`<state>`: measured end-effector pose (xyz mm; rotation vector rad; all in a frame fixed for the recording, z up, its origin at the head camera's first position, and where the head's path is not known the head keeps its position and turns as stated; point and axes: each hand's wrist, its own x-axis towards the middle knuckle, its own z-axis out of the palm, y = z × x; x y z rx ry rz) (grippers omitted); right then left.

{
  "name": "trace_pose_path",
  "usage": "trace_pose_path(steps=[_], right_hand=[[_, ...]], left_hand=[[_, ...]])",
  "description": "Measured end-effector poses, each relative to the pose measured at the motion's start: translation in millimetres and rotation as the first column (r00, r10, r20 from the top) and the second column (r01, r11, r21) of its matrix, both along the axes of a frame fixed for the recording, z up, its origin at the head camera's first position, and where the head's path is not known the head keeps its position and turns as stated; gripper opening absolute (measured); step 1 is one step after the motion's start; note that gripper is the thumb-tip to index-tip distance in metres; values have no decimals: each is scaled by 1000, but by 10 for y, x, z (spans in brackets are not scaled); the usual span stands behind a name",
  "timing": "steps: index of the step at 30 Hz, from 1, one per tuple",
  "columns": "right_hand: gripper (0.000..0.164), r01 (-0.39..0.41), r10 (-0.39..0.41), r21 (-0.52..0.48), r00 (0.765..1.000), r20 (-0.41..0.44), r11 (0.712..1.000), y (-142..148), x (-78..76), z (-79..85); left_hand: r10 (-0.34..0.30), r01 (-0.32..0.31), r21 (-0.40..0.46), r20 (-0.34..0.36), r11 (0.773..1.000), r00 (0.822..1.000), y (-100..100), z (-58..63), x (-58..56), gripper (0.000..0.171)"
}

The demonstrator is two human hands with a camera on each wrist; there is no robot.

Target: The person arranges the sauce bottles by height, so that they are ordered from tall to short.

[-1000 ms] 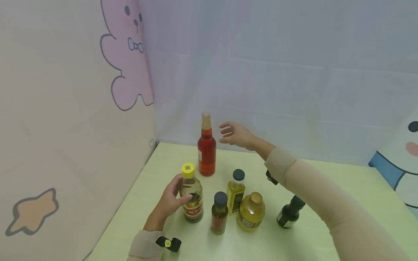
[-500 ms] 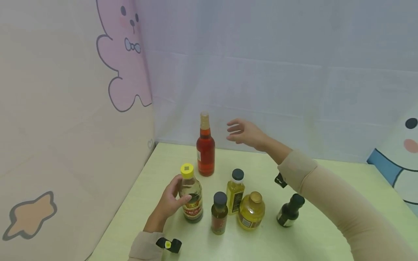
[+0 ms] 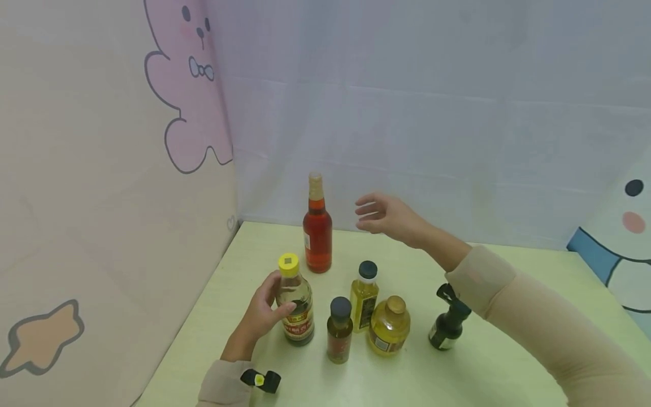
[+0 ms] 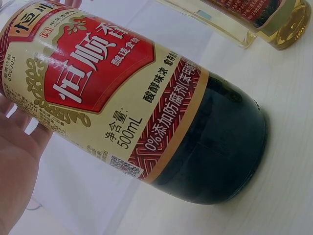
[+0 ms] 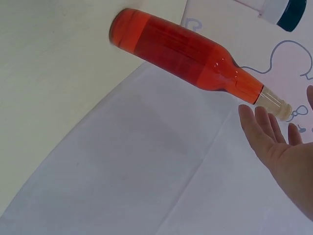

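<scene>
My left hand (image 3: 261, 311) grips a vinegar bottle (image 3: 297, 325) with a yellow cap, which stands upright on the table. The thumb lies across its front and the fingers go behind it. Close up in the left wrist view, the vinegar bottle's red and cream label (image 4: 93, 63) sits above dark liquid. Out over the back of the table, my right hand (image 3: 389, 217) holds nothing, its fingers loosely bent. Left of that hand stands a tall bottle of red liquid (image 3: 318, 240); in the right wrist view the fingertips (image 5: 247, 115) appear near the red bottle's neck.
Right of the vinegar bottle stand a small dark-capped bottle (image 3: 339, 339), a square oil bottle (image 3: 363, 299) and a round yellow bottle (image 3: 389, 330). A dark bottle (image 3: 447, 328) is below my right sleeve. Fabric walls border the table (image 3: 407, 384) at the left and back.
My right hand has drawn back to the right, away from the red bottle. My left hand keeps its grip on the vinegar bottle. The head view has shifted slightly.
</scene>
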<state>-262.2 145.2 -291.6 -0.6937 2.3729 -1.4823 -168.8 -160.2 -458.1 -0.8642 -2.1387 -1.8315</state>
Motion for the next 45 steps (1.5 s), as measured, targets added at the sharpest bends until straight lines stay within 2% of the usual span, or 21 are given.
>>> trace_pose_path(steps=[9, 18, 26, 33, 40, 45], right_hand=[[48, -4, 4, 0, 1000, -21, 1000, 60, 156, -4], [48, -1, 1, -15, 1000, -16, 1000, 131, 318, -21], [51, 2, -3, -37, 999, -35, 999, 207, 453, -118], [52, 2, -5, -50, 999, -54, 999, 261, 512, -221], [52, -1, -2, -50, 998, -60, 999, 302, 582, -285], [53, -5, 1, -89, 999, -49, 996, 295, 642, -346]], left_hand=[[-4, 4, 3, -8, 1000, 1000, -1, -1, -3, 52], [30, -29, -15, 59, 999, 998, -5, 32, 19, 53], [31, -30, -19, 73, 999, 997, 0, 41, 22, 55], [30, -28, -23, 54, 999, 998, -17, 24, 10, 54], [39, -36, -34, 75, 999, 996, -12, 26, 25, 55], [40, -38, -35, 63, 999, 997, -18, 43, 30, 54]])
